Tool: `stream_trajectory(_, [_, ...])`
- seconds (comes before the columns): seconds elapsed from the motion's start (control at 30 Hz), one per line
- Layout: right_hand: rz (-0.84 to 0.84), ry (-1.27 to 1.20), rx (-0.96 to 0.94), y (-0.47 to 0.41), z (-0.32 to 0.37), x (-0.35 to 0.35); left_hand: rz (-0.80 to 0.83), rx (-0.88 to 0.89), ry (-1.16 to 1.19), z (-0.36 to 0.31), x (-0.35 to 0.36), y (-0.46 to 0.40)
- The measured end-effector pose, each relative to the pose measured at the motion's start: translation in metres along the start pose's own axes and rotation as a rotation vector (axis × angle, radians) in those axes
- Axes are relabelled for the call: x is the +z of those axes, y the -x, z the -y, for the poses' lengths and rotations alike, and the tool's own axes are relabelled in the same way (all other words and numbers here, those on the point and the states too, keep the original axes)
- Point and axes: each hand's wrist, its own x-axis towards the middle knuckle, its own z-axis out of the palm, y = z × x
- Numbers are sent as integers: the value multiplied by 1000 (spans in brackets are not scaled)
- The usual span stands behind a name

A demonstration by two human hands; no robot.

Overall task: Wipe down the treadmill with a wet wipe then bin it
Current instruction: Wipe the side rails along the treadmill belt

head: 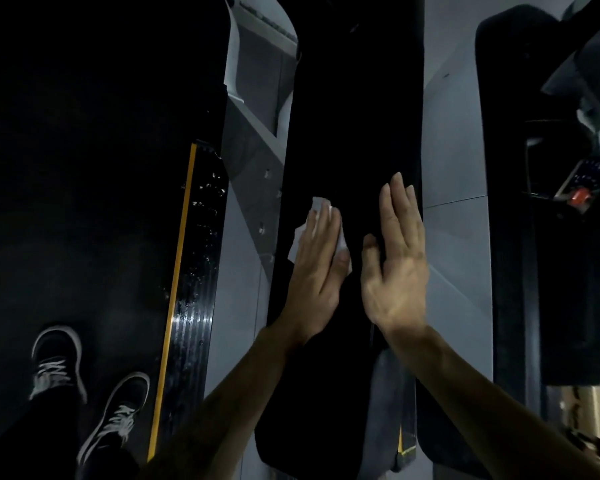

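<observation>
A long black treadmill handrail (347,133) runs up the middle of the head view. My left hand (316,271) lies flat on it with straight fingers, pressing a white wet wipe (300,237) against the black surface. The wipe shows around my fingertips and at both sides of the hand. My right hand (399,258) rests flat on the same rail just to the right, fingers straight and together, holding nothing. No bin is in view.
The treadmill's side rail (194,271) with a yellow edge strip and wet specks runs down the left. Grey frame panels (454,188) flank the handrail. A console with a red clip (579,195) sits at the right. My two shoes (84,386) stand on the dark belt at lower left.
</observation>
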Motion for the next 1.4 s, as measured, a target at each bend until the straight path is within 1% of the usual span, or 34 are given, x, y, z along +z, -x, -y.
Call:
stream_trajectory(0.07, [-3, -8, -8, 1, -1, 0, 23, 64, -7, 4, -7, -17])
stream_trajectory(0.1, [-10, -9, -10, 1, -1, -1, 30, 54, 7, 7, -11, -30])
stream_trajectory(0.2, [-22, -1, -7, 1, -1, 0, 1, -80, 67, 13, -20, -62])
stream_trajectory(0.33, [-18, 13, -3, 0, -1, 0, -32, -128, 89, 13, -14, -53])
stream_trajectory(0.4, [-13, 22, -8, 2, -1, 0, -34, -96, 72, 10, -7, -31])
stream_trajectory(0.47, [-14, 26, -5, 1, 0, -1, -32, -30, 28, 8, 1, -15])
stream_trajectory(0.53, [-18, 31, 0, 0, 0, -1, -26, 55, 1, 5, 1, -17])
stream_trajectory(0.6, [-19, 32, 3, 0, 1, 0, -11, 89, -13, 5, -5, -32])
stream_trajectory(0.63, [-21, 31, 3, 0, 1, 0, -11, 69, -11, 7, -9, -41])
stream_trajectory(0.7, [-24, 31, 1, 0, 0, 0, -25, -28, 6, 14, -15, -56])
stream_trajectory(0.8, [-18, 25, 4, -1, 0, 0, -78, -151, -16, 26, -16, -57])
stream_trajectory(0.87, [-17, 30, 5, -1, 1, 0, -112, -158, 5, 32, -13, -43])
stream_trajectory(0.93, [-14, 33, 7, -1, 1, -1, -135, -115, -11, 32, -9, -22])
stream_trajectory(1.0, [-9, 30, 12, 0, 1, -1, -142, -104, 21, 27, -4, -5])
stream_trajectory(1.13, [-21, 27, 8, 0, 1, 0, -130, -72, 35, 17, -3, -19])
stream_trajectory(1.17, [-22, 27, 3, 0, 1, 0, -126, -88, 44, 17, -5, -30])
stream_trajectory(1.27, [-18, 15, 8, 0, 1, 0, -110, -222, 134, 21, -14, -57])
stream_trajectory(1.4, [-19, 18, 4, 0, 2, -1, -94, -322, 187, 30, -17, -55])
